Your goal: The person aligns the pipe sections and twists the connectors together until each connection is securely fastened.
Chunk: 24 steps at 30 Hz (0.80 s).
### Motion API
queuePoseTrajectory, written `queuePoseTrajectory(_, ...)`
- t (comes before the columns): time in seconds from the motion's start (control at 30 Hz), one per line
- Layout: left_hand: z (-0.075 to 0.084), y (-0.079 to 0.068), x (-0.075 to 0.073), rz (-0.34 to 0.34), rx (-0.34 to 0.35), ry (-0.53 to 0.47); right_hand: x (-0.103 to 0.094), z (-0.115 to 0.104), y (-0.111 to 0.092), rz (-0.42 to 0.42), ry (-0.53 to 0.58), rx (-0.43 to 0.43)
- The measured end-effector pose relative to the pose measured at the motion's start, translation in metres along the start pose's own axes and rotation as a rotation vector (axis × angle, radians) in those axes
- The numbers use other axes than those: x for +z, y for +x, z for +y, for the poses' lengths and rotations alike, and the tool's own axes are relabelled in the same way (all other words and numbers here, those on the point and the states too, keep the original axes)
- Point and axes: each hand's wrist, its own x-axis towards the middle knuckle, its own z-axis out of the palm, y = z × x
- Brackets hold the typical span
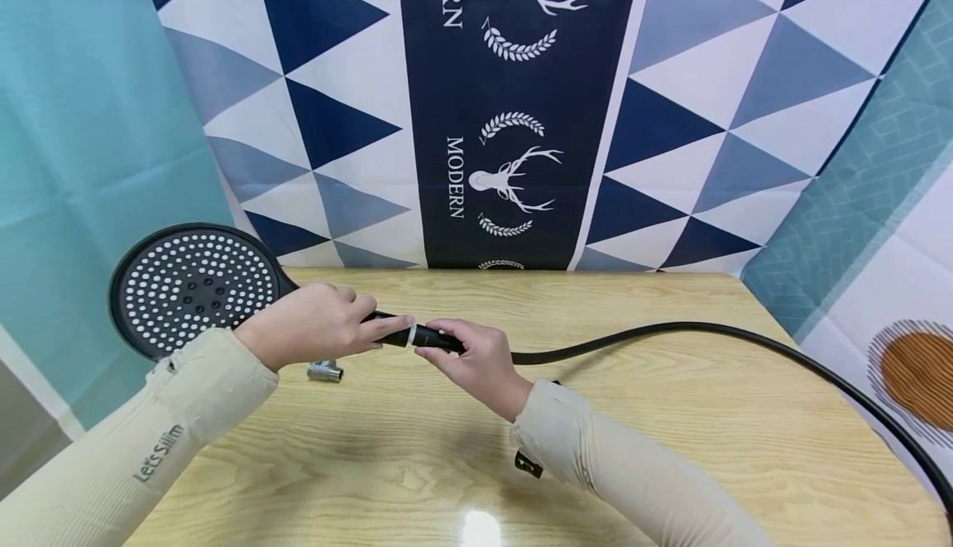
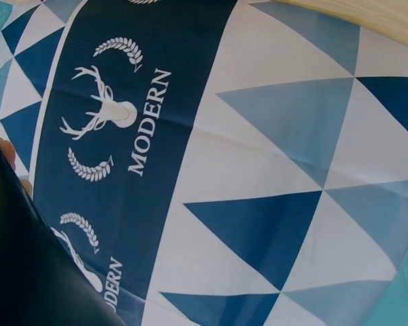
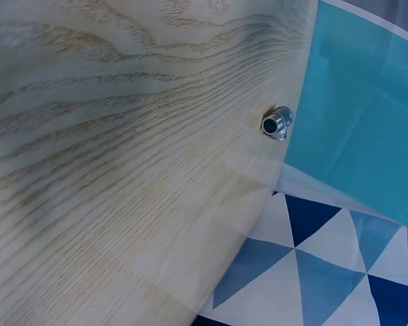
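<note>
My left hand (image 1: 320, 328) grips the handle of a black shower head (image 1: 197, 290), its round face with pale nozzles turned toward the head camera. One finger stretches along the handle toward its end. My right hand (image 1: 480, 358) pinches the black end fitting (image 1: 434, 338) of a shower hose (image 1: 670, 328) between thumb and fingers. Handle and fitting meet in line, with a white ring (image 1: 412, 334) showing at the joint. In the left wrist view, a large dark surface (image 2: 34, 265) fills the lower left corner, with fingertips (image 2: 7, 149) beyond it.
A small chrome fitting (image 1: 324, 371) lies on the wooden table (image 1: 387, 464) below my left hand; the right wrist view shows its open end. The hose arcs off the table's right side. Patterned cloth (image 1: 342, 108) hangs behind the far edge.
</note>
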Motion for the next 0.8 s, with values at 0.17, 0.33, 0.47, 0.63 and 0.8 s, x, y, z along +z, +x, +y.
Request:
queuePoseTrajectory(0.17, 0.001, 0.0002, 0.0016, -0.008, 0.005, -0.005, -0.0006, -0.0018, -0.0005, -0.013, 0.029, 0.041)
queuePoseTrajectory(0.33, 0.0011, -0.001, 0.0021, -0.016, 0.008, -0.001, 0.0006, -0.0014, -0.0003, -0.013, 0.061, 0.057)
queuePoseTrajectory(0.47, 0.0011, -0.002, 0.0026, -0.017, 0.009, 0.006, 0.0016, -0.0013, 0.0003, -0.005, 0.057, 0.054)
queuePoseTrajectory(0.63, 0.0016, -0.0015, 0.0027, -0.024, 0.006, -0.007, 0.0015, 0.0004, -0.0007, -0.012, 0.055, 0.04)
queuePoseTrajectory(0.8, 0.0033, 0.0023, 0.0028, -0.043, -0.002, -0.023, -0.0004, 0.0024, -0.0041, -0.01, 0.094, 0.059)
